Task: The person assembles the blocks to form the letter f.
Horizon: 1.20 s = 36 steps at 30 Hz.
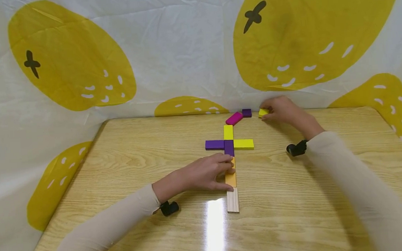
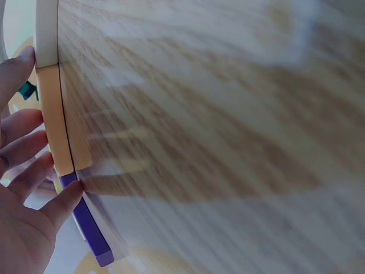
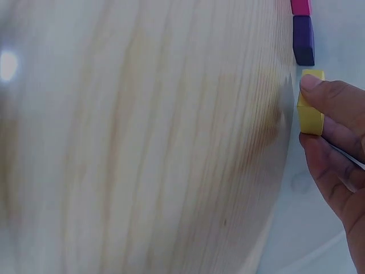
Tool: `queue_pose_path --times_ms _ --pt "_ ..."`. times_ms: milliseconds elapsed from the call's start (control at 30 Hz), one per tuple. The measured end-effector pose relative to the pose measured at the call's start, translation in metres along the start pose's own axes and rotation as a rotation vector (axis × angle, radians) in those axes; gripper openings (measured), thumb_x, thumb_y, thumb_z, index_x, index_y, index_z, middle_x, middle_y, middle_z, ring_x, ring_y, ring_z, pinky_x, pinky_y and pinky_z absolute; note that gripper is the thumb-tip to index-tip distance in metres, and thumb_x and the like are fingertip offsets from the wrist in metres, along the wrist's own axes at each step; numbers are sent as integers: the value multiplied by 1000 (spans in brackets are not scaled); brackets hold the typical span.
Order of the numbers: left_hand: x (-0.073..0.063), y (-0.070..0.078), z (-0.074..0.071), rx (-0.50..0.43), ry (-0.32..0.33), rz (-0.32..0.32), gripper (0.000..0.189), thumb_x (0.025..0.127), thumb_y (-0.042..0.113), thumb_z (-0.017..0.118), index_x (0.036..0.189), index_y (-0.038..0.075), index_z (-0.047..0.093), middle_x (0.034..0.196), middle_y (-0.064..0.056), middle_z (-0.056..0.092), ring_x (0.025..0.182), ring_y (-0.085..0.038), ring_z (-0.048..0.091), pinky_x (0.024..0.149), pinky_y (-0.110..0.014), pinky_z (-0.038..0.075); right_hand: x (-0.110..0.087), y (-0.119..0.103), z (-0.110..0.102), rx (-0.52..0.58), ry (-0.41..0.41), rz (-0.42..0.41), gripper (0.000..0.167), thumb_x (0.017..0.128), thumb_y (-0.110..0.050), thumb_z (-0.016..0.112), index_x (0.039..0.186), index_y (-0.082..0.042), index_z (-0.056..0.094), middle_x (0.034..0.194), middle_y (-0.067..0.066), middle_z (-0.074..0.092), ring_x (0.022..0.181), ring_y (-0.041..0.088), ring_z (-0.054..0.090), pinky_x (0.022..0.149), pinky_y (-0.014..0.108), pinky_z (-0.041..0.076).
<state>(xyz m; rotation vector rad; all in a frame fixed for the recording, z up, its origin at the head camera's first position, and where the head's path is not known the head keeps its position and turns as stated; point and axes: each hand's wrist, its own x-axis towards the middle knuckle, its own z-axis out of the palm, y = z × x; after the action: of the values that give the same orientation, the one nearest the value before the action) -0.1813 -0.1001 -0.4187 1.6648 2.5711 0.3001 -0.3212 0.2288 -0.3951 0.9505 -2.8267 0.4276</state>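
Note:
My right hand [image 1: 286,113] pinches a yellow block [image 1: 263,112] between thumb and fingers at the table's far edge. A dark purple block [image 1: 246,113] lies just left of it, touching or nearly touching a tilted magenta block [image 1: 234,118]. With fingers spread and loosely bent, my left hand [image 1: 204,173] rests along the orange part [image 1: 231,179] of a straight row. In the left wrist view its fingertips touch the orange and purple pieces. A plain wood block [image 1: 233,200] forms the row's near end; a purple block [image 1: 229,147] and a yellow block [image 1: 228,132] form the far end.
A purple block [image 1: 214,144] and a yellow block [image 1: 243,144] stick out left and right from the row like arms. A lemon-print cloth [image 1: 181,56] hangs behind the wooden table [image 1: 145,141]. Light glares on the tabletop near the front.

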Motion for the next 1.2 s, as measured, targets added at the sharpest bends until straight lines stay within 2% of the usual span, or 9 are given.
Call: queue_pose_path --times_ms 167,400,700,1067,1200 --pt "0 1 -2 -8 -2 0 60 91 57 70 127 10 71 136 -7 59 133 -20 52 111 -25 42 7 0 4 17 11 20 20 83 -12 85 96 -4 72 84 8 72 79 27 68 75 45 55" --pt "0 1 -4 -14 -2 0 60 91 57 70 127 10 71 135 -6 58 133 -19 52 111 -25 42 11 6 12 68 16 64 18 84 -12 84 87 -7 67 75 4 63 73 21 56 70 37 45" --pt "0 1 -4 -16 -3 2 59 91 57 70 127 9 71 133 -6 59 133 -20 52 111 -25 42 14 4 15 95 16 51 21 84 -15 85 81 -11 64 69 0 57 70 18 50 68 33 41" --pt "0 1 -4 -17 -2 1 59 91 57 70 127 9 71 134 -6 59 133 -20 52 111 -25 42 17 2 14 96 -12 75 23 85 -17 84 77 -12 63 68 0 56 69 18 48 67 33 39" --pt "0 1 -5 -20 -8 -1 60 91 57 70 128 9 70 135 -6 59 133 -20 52 111 -25 42 17 1 13 96 -20 83 18 85 -16 84 82 -10 67 75 1 64 73 20 57 71 35 46"
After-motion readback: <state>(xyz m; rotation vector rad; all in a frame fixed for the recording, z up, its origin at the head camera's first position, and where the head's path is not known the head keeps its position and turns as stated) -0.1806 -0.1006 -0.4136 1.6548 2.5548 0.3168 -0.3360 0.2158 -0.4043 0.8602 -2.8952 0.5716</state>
